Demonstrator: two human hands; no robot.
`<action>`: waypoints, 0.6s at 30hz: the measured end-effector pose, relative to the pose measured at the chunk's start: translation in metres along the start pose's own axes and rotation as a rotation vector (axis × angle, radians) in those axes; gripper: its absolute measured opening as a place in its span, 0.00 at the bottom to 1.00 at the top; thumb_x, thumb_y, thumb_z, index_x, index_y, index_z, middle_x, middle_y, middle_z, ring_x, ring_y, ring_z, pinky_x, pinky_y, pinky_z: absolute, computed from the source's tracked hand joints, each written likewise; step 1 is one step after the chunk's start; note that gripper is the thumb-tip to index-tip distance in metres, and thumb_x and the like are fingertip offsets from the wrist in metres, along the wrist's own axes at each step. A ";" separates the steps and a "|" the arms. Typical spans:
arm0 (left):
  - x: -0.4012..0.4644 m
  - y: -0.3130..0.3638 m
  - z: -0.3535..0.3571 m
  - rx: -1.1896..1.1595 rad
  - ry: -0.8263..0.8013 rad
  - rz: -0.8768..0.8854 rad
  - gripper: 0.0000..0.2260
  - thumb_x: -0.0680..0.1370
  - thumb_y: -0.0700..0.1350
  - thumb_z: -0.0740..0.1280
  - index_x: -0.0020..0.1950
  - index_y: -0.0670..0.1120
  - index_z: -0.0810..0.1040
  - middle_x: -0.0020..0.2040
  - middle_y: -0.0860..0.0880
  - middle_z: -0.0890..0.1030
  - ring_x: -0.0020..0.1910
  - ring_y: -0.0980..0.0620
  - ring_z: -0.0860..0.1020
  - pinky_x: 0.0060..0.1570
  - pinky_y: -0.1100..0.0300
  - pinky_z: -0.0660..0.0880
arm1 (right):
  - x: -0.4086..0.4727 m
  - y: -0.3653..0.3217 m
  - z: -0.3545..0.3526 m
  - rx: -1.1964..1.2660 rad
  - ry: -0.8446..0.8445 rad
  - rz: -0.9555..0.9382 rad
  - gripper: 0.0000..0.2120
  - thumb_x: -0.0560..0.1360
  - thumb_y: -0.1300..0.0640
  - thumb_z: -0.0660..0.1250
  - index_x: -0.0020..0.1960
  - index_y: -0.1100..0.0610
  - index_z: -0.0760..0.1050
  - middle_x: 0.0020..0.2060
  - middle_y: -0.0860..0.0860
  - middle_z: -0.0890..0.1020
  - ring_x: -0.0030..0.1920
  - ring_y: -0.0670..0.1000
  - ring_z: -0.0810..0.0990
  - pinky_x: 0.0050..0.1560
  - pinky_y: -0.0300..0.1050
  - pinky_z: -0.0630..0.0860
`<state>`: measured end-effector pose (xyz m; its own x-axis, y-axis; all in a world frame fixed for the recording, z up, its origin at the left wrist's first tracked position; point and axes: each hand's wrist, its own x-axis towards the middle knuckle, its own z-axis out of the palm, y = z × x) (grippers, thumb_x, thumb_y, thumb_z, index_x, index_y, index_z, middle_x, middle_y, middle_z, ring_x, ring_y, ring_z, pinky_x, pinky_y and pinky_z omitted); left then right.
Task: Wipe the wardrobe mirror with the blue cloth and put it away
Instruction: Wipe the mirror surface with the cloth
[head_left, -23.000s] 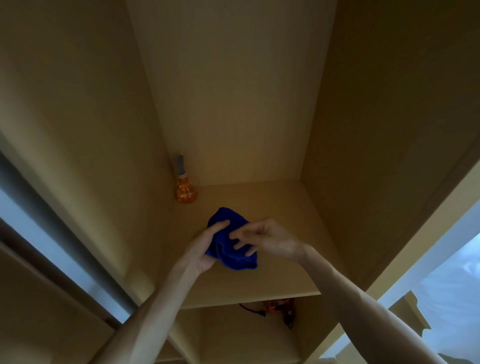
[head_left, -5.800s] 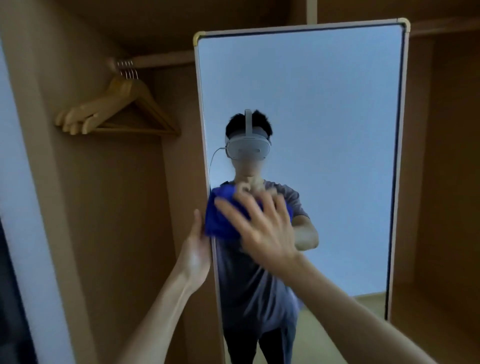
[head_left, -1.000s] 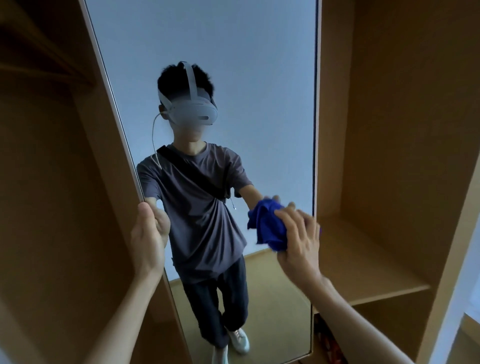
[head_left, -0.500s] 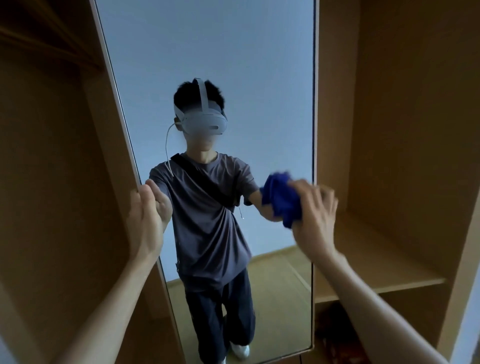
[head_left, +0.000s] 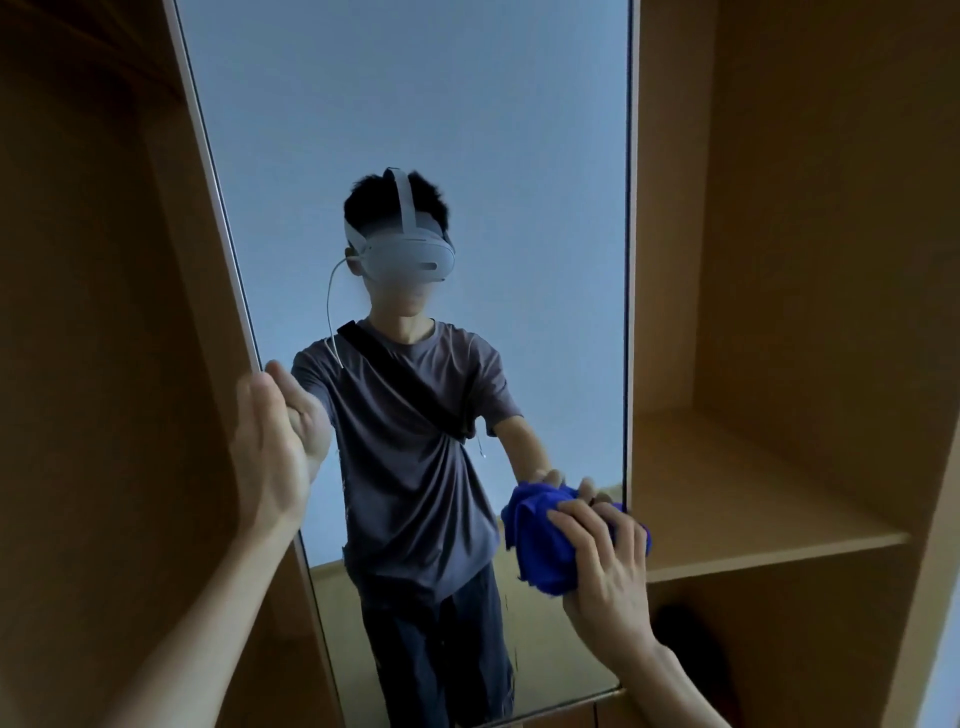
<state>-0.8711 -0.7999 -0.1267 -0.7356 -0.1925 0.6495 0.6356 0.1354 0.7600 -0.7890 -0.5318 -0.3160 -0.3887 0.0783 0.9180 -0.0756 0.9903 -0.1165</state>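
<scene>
No brand, label or writing can be read anywhere in the view.

At the far left of the frame the dim brown wardrobe wall (head_left: 104, 364) fills the edge from top to bottom. Just right of it, at mid-height, the left hand (head_left: 272, 457) rises from the lower left and holds the left edge of the wardrobe mirror (head_left: 415, 104), its thumb lying along the pale frame and its fingers wrapped behind the edge, out of sight.

The mirror takes up the centre of the frame, tilted slightly, with a thin pale frame on both long sides. It reflects a person in a grey T-shirt with a dark strap across the chest, dark trousers and a white headset, against a plain pale blue-grey background.

At the lower right of the glass the right hand (head_left: 608, 566) presses the crumpled blue cloth (head_left: 545, 551) against the mirror beside its right edge, fingers curled over the bundle; the hand covers part of the cloth.

Right of the mirror a wooden shelf (head_left: 753, 499) juts out at mid-height, with a dark, unclear shape (head_left: 691, 639) in the compartment beneath it.
</scene>
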 end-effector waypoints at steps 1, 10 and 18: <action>-0.001 0.000 0.000 -0.010 0.006 0.002 0.25 0.79 0.64 0.47 0.49 0.43 0.68 0.41 0.45 0.74 0.39 0.54 0.74 0.42 0.53 0.72 | -0.002 0.001 -0.001 0.010 -0.019 -0.014 0.49 0.54 0.75 0.78 0.70 0.51 0.68 0.69 0.48 0.72 0.60 0.61 0.72 0.61 0.58 0.69; -0.006 0.008 -0.004 -0.194 -0.049 -0.153 0.17 0.85 0.55 0.49 0.43 0.51 0.70 0.32 0.57 0.78 0.27 0.73 0.75 0.29 0.78 0.69 | 0.169 -0.031 -0.055 0.190 0.342 0.304 0.29 0.68 0.53 0.60 0.69 0.56 0.72 0.65 0.54 0.76 0.59 0.61 0.72 0.56 0.54 0.66; -0.001 -0.002 -0.009 -0.241 -0.058 -0.106 0.21 0.83 0.59 0.52 0.44 0.43 0.69 0.33 0.50 0.72 0.31 0.58 0.72 0.35 0.68 0.70 | 0.108 -0.099 -0.001 0.033 0.148 -0.182 0.31 0.69 0.48 0.70 0.70 0.54 0.73 0.66 0.54 0.75 0.58 0.63 0.74 0.55 0.60 0.73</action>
<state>-0.8693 -0.8086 -0.1292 -0.8088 -0.1360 0.5721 0.5866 -0.1194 0.8010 -0.8224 -0.6216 -0.2047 -0.2268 -0.0829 0.9704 -0.1627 0.9856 0.0462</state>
